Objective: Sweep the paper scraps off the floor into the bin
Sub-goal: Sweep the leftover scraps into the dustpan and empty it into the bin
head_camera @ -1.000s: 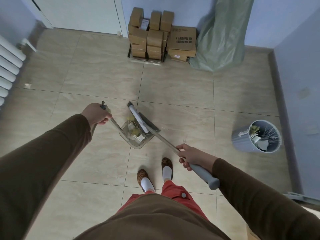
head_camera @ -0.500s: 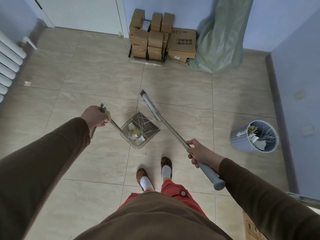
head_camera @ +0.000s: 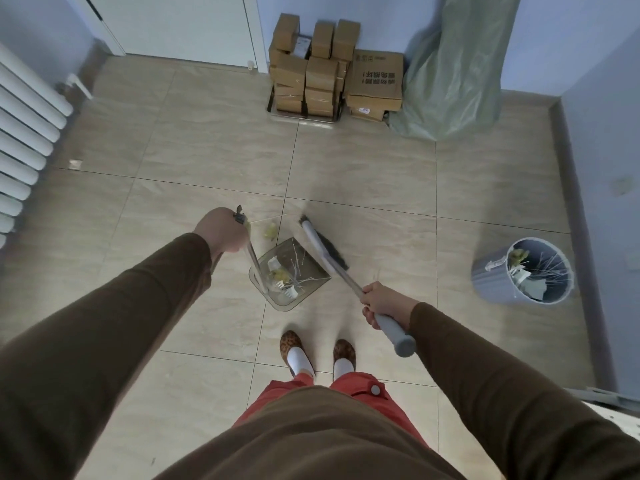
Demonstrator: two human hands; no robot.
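Clear dustpan handle in left fingers, broom gripped by right fingers.

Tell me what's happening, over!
Left hand grips dustpan handle, right hand grips broom. Scraps in pan; yellow scrap on floor. Bin right.

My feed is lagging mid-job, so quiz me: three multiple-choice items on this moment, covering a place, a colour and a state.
1. Where is the bin?
A. by the radiator
B. by the right wall
C. beside the door

2. What colour is the broom's grip?
A. grey
B. red
C. yellow

3. What is the dustpan like?
A. empty
B. upside down
C. holding scraps

Answers:
1 B, it stands on the floor near the right wall.
2 A, the right hand holds the broom just above its grey end.
3 C, scraps lie inside it while the left hand holds its handle.
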